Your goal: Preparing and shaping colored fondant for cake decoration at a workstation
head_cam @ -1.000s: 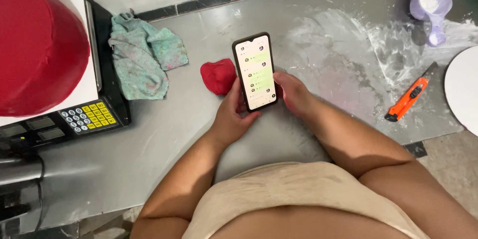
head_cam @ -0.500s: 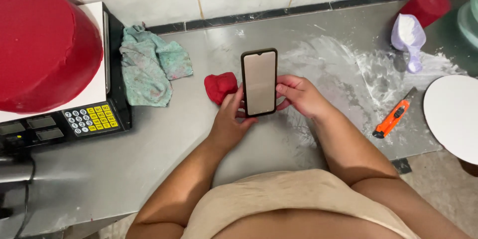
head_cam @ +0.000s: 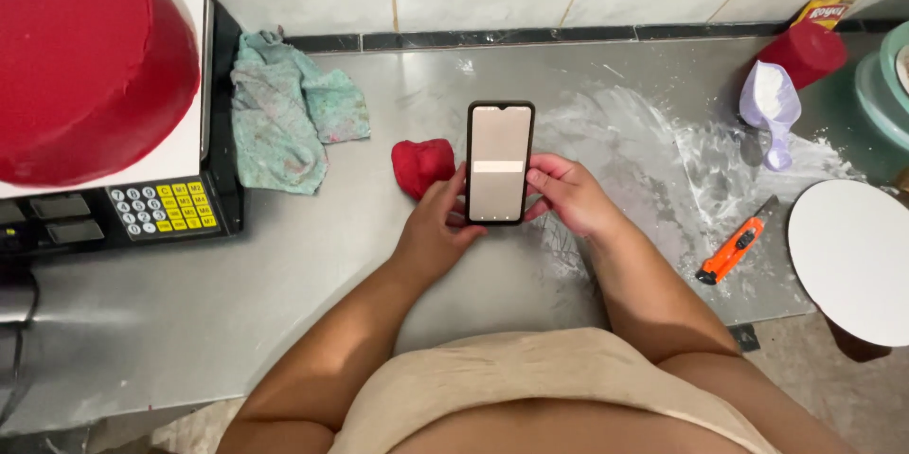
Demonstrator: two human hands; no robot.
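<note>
Phone held two-handed over steel counter, frame centre.

Red dome (head_cam: 85, 56) upper left on scale. Phone (head_cam: 500, 162): long axis vertical in frame, top toward wall, screen up. Left hand (head_cam: 437, 227) and right hand (head_cam: 566, 194) each grip a lower side edge (fingers clasped). Advise: keep level, thumbs clear of screen. Red lump (head_cam: 422, 165) just left.

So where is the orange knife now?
In the head view the orange knife lies on the right of the table, between the right hand and the white board.

phone (head_cam: 499, 162) | black frame, pale lit screen facing up | upright, long axis toward back edge | mid-counter, held above it at both sides
</note>
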